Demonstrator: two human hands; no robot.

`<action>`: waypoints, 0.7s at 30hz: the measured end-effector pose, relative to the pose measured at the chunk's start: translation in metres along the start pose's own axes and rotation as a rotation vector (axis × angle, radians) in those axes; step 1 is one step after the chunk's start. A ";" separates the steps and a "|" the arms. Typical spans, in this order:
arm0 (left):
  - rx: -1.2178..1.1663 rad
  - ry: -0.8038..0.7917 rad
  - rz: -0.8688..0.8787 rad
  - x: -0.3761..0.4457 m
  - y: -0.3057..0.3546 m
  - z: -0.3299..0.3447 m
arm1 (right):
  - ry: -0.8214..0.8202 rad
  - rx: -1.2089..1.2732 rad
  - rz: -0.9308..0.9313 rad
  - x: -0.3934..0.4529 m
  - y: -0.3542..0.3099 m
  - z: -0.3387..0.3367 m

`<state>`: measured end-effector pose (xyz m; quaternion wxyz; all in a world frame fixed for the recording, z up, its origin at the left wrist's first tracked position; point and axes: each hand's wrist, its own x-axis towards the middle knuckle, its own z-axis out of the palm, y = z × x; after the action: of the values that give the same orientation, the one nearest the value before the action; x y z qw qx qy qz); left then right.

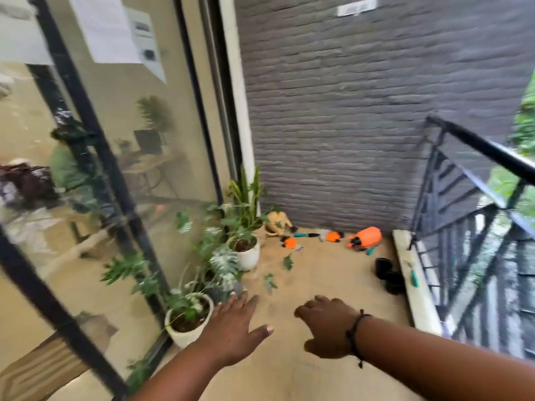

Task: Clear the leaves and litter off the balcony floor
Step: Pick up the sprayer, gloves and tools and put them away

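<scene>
Reaching hands (231, 331) over floor (333, 273), railing (474, 146) right

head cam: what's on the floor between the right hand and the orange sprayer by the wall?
Head view: mostly bare tan floor between the right hand and the orange sprayer. A dark object, too blurred to identify, sits just right of that line.

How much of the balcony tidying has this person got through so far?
Little looks done. Both hands are empty: the left hand is spread open and the right hand hangs loosely curled above the floor. Green leaves lie ahead, and orange items, small tools and a tipped pot remain near the brick wall.
</scene>
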<state>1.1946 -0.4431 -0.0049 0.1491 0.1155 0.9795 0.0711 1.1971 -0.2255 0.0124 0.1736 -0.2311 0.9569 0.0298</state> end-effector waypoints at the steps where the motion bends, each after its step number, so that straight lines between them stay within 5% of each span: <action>1: 0.012 0.004 0.048 0.014 0.022 -0.005 | -0.004 -0.016 0.027 -0.016 0.025 -0.007; 9: -0.025 -0.009 0.258 0.091 0.173 -0.027 | -0.003 -0.207 0.198 -0.122 0.171 -0.062; 21: -0.050 -0.093 0.339 0.170 0.221 -0.025 | 0.106 -0.030 0.291 -0.059 0.191 -0.049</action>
<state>1.0746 -0.1905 0.0099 0.1828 0.2783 0.9360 0.1140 1.1444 -0.0367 0.0749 0.1134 -0.0936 0.9875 0.0566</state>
